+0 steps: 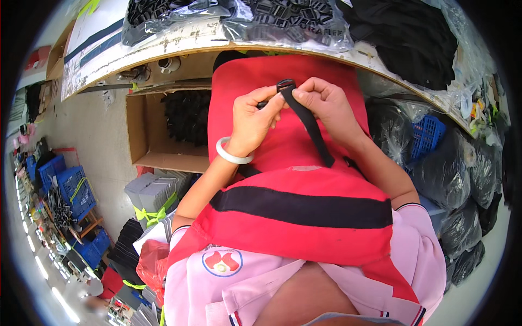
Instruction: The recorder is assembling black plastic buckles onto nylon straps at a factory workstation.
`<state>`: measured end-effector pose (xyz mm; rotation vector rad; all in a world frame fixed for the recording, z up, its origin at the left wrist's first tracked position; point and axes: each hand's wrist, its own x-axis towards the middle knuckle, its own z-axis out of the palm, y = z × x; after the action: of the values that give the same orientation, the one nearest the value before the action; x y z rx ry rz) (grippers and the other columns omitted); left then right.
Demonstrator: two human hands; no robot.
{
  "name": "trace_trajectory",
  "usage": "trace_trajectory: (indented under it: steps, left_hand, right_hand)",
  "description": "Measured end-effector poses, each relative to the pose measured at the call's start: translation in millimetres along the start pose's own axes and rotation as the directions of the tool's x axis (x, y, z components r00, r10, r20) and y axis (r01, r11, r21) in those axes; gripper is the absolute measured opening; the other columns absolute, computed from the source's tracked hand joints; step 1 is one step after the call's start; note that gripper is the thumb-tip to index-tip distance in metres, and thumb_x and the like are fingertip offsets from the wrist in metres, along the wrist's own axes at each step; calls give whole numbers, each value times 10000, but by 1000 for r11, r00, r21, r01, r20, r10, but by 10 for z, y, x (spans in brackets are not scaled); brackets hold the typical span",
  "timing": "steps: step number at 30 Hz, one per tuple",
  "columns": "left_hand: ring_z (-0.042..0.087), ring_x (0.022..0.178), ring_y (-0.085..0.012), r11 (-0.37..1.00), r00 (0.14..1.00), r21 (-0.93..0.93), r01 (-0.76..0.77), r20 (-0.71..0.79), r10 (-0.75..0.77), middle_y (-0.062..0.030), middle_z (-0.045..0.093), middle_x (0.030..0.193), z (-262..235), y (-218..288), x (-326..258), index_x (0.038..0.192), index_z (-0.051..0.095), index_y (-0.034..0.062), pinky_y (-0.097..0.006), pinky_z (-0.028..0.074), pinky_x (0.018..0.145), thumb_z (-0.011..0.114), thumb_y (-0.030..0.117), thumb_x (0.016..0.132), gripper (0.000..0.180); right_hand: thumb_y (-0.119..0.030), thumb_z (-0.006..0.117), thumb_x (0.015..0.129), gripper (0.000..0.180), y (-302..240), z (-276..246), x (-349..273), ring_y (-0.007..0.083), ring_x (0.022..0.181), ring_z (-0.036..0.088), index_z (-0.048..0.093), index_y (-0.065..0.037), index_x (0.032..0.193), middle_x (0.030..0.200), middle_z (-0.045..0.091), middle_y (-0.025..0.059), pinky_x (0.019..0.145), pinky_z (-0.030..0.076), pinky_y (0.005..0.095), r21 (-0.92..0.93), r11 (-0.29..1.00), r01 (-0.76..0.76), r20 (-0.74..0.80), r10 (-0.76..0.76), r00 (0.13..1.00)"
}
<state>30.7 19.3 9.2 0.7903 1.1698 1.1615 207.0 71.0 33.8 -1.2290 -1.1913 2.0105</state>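
Above my red apron [247, 73], both hands meet at a small black plastic buckle [285, 85]. A black webbing strap [312, 130] runs from the buckle, its loose end hanging down toward my lap. My left hand [254, 117], with a white bangle on the wrist, pinches the buckle's left side between thumb and fingers. Another small black piece [262, 104] shows at its fingers; I cannot tell whether it is part of the same buckle. My right hand [325, 106] is closed with thumb and forefinger on the strap just beside the buckle.
The worktable [201, 46] ahead carries clear plastic bags of black buckles [291, 16] and a pile of black fabric [408, 38]. An open cardboard box [155, 157] of black items is at left. Black bags [443, 174] and a blue basket [427, 136] stand at right.
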Motion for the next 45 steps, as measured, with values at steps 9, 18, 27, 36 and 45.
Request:
trace_trajectory:
  steps: [9,18,27,36,45]
  left_hand:
    - [560,588,-155,760,866,472,-447,15,499,-92,589,691,-40,-76,64,960,692,-1,-280,419,530,680,2,824,136]
    - [576,602,-241,629,851,612,-480,150,504,-123,551,690,-122,-140,101,988,664,2,-320,438,537,661,2,825,163]
    - [542,495,-91,853,937,-400,336,54,-344,-60,637,705,-187,-200,140,997,678,-43,-206,397,404,639,165,926,224]
    - [549,475,-91,978,979,-206,43,-186,-82,-88,684,736,-47,-157,139,1004,690,-45,-206,382,384,644,162,929,225]
    - [583,644,-72,946,943,197,-258,-160,290,-64,684,835,-61,-248,53,990,713,-1,-190,419,499,695,46,861,139]
  right_hand:
    - [-173,625,938,169,5,130,54,91,523,553,571,-13,935,703,608,40,468,456,215,383,919,-98,47,87,995]
    - [-216,630,943,205,139,35,194,101,602,607,588,-29,1017,789,643,59,547,505,226,277,959,-55,9,54,998]
    - [-146,662,914,174,267,-105,274,73,889,585,646,-39,1049,902,642,12,787,468,212,-195,945,263,62,-255,965]
    - [-115,645,919,111,-189,88,46,49,498,532,639,-14,964,686,616,8,430,403,185,-202,973,109,-22,-116,993]
    - [-155,666,902,153,101,33,140,73,504,565,605,-20,866,687,618,30,436,462,214,-106,991,-83,-23,81,996]
